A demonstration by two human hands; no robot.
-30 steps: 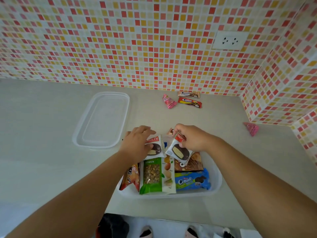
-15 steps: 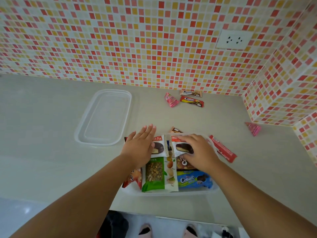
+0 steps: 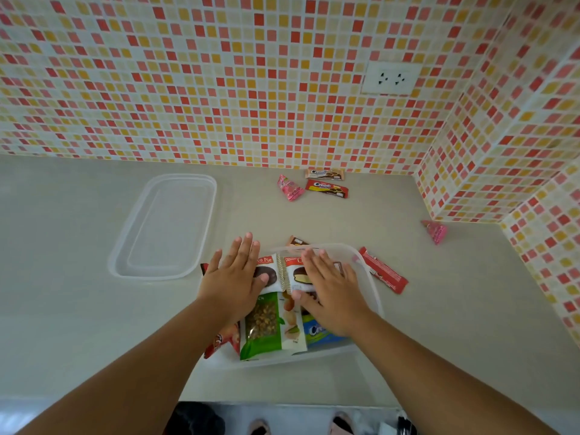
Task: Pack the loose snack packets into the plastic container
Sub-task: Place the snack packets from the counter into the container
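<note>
A clear plastic container sits on the counter just in front of me, filled with snack packets. My left hand lies flat, fingers spread, on a Choco Pie packet. My right hand presses flat on a second Choco Pie packet beside it. Below them lie a green nut packet, a blue Creamo packet and an orange-red packet. Loose on the counter: a red stick packet, a brown packet behind the container, two pink packets, two Creamo bars.
The container's clear lid lies flat to the left. Mosaic tile walls close the counter at the back and right, with a white socket on the back wall. The counter's front edge runs below my forearms; feet show on the floor.
My right hand set the second Choco Pie packet down in the container and flattened over it. My left hand opened flat on the first packet. The red stick packet came into view.
</note>
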